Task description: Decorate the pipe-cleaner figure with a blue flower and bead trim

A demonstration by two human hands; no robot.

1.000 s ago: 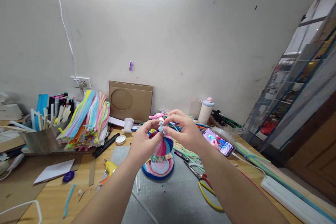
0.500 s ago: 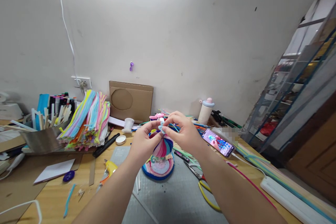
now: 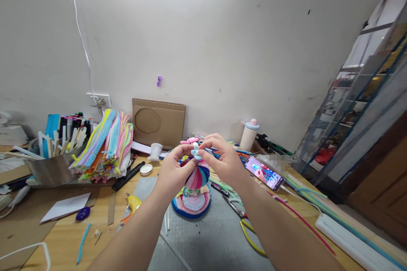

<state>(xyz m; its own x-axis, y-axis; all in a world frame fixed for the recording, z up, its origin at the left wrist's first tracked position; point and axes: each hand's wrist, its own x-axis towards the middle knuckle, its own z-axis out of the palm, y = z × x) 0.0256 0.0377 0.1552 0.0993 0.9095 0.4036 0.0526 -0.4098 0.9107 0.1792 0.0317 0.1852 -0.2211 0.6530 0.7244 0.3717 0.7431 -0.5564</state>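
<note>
A small light-blue fuzzy piece (image 3: 195,151), looped like pipe cleaner, sits at the top of a colourful pipe-cleaner craft (image 3: 199,179). My left hand (image 3: 176,169) pinches this piece from the left, thumb below and forefinger above. From the right, my right hand (image 3: 222,161) grips it between thumb and fingertips. Beneath are fanned pink, purple, teal and blue strips and a round base (image 3: 191,211) with a blue rim, standing on a grey mat (image 3: 203,245). Pink fuzzy loops (image 3: 190,140) show just behind my fingers.
Scissors (image 3: 251,237) with yellow handles lie right of the base, near a lit phone (image 3: 263,172). A yellow glue gun (image 3: 133,203) is on the left. Pipe-cleaner bundles (image 3: 104,144), a metal pot (image 3: 52,167), cardboard (image 3: 159,123) and a bottle (image 3: 249,134) stand behind.
The light-blue piece shows a little more between my fingertips, and my right fingers have shifted slightly. Both hands stay at the top of the craft.
</note>
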